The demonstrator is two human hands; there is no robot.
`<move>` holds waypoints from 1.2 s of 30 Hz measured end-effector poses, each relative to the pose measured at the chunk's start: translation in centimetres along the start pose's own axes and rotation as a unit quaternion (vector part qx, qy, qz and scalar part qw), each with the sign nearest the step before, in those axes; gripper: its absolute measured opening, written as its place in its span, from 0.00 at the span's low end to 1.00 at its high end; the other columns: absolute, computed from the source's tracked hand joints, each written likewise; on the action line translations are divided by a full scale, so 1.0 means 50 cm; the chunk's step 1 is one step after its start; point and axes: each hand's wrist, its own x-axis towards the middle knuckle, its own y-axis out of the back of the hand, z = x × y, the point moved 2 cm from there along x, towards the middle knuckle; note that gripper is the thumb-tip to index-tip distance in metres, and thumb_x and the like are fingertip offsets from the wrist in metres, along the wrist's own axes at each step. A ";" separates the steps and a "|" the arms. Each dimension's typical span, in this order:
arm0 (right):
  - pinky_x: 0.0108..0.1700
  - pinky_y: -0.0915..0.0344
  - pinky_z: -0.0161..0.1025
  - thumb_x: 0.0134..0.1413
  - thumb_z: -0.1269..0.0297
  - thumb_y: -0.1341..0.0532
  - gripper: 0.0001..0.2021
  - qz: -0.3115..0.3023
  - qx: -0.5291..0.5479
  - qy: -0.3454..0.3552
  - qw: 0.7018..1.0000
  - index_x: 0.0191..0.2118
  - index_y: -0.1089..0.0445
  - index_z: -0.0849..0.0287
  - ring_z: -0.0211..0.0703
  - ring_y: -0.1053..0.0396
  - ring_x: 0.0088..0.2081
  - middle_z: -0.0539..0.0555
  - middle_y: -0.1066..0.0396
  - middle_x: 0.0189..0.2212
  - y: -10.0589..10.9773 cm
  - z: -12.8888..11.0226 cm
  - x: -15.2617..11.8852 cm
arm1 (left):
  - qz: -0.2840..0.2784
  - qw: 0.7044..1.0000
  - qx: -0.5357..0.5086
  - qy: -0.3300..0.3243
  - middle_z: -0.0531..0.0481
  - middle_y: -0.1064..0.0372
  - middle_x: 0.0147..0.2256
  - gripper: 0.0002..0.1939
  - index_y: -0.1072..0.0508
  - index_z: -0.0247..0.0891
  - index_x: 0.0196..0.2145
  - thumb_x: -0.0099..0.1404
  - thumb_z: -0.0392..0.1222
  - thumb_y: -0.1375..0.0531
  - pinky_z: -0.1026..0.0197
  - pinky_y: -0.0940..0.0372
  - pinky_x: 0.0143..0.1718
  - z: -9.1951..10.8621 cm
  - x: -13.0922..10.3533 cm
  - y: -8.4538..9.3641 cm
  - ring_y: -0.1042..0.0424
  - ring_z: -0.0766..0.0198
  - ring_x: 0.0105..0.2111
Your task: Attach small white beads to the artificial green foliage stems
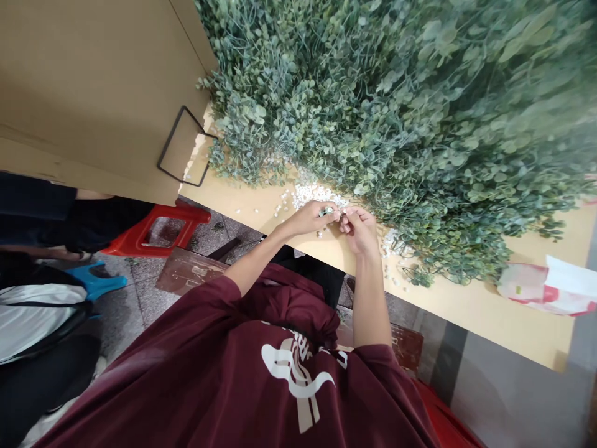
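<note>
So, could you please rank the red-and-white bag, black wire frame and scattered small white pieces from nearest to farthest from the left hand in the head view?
From the left hand:
1. Small white pieces, right beside it.
2. Black wire frame, off to the left.
3. Red-and-white bag, far right.

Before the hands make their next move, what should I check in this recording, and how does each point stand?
1. Left hand has the small green piece in its fingers: ok.
2. Right hand is beside the left, fingertips close to it: ok.
3. Right hand's fingers grip a part: cannot tell, too small to make out.
4. White pieces seem within easy reach: ok, the pile is just beyond the left hand.
5. White pieces are all in one pile: not ok, some are scattered on the table.
6. Foliage leaves the white pieces uncovered: not ok, it overhangs some at the pile's far side.
</note>
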 end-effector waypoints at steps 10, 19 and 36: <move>0.22 0.42 0.32 0.44 0.51 0.30 0.15 -0.031 -0.004 -0.036 0.999 0.27 0.32 0.56 0.30 0.46 0.18 0.45 0.38 0.19 0.004 -0.008 0.001 | -0.006 1.000 0.001 0.009 0.48 0.27 0.31 0.25 0.26 0.33 0.33 0.66 0.60 0.47 0.63 0.38 0.38 0.000 -0.001 0.000 0.30 0.64 0.32; 0.24 0.41 0.32 0.45 0.54 0.30 0.14 -0.047 -0.005 -0.047 0.998 0.26 0.32 0.57 0.31 0.43 0.19 0.45 0.37 0.19 0.001 -0.015 0.003 | -0.012 1.000 -0.010 0.000 0.46 0.25 0.33 0.22 0.25 0.33 0.34 0.66 0.57 0.46 0.64 0.37 0.39 0.000 -0.002 -0.001 0.29 0.63 0.34; 0.27 0.37 0.33 0.48 0.49 0.33 0.16 -0.032 -0.029 -0.016 0.999 0.28 0.34 0.55 0.33 0.40 0.22 0.46 0.37 0.21 -0.012 -0.008 -0.002 | 0.019 1.000 -0.024 -0.003 0.45 0.26 0.33 0.27 0.26 0.33 0.33 0.65 0.62 0.48 0.63 0.36 0.40 0.003 -0.003 -0.005 0.28 0.62 0.34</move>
